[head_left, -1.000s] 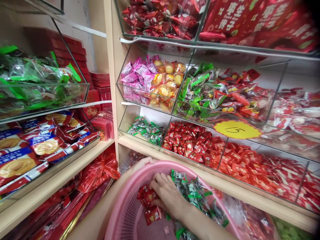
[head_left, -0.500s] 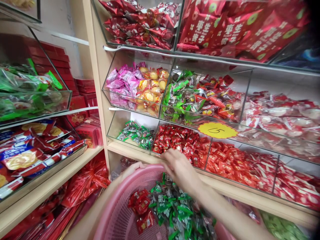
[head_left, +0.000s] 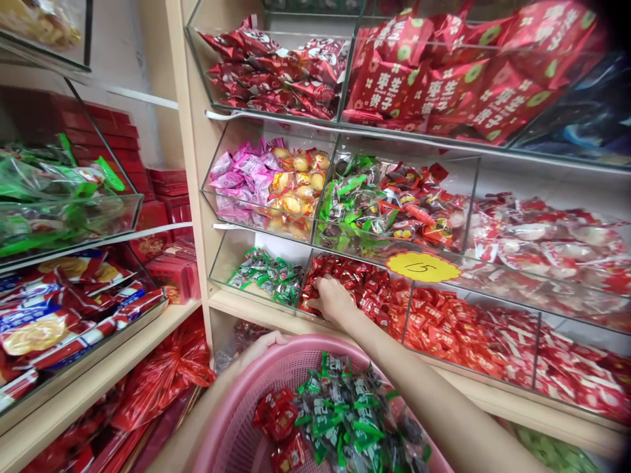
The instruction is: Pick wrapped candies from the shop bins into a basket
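My left hand (head_left: pixel 261 351) is closed over the far left rim of a pink plastic basket (head_left: pixel 231 401). Inside the basket lie many green-and-clear wrapped candies (head_left: pixel 345 414), with a few red-wrapped candies (head_left: pixel 280 427) on the left. My right hand (head_left: pixel 332 299) reaches over the rim into a clear bin of small red-wrapped candies (head_left: pixel 367 282). Its fingers are curled down at the bin's left front corner, among the candies, and the fingertips are partly hidden. Just left of that hand is a bin with green-wrapped candies (head_left: pixel 271 276).
Clear dividers and wooden shelf edges (head_left: pixel 266 312) frame the bins. Above hangs a yellow price tag (head_left: pixel 424 266) reading 15. Orange-red packets (head_left: pixel 444 315) fill the bin to the right. A red plastic bag (head_left: pixel 167 368) and wrapped biscuits (head_left: pixel 64 309) are at left.
My right hand has moved from above the basket's far rim forward into the bin of red candies, its fingers now down among them. The left hand still holds the basket; the view has tilted up slightly.
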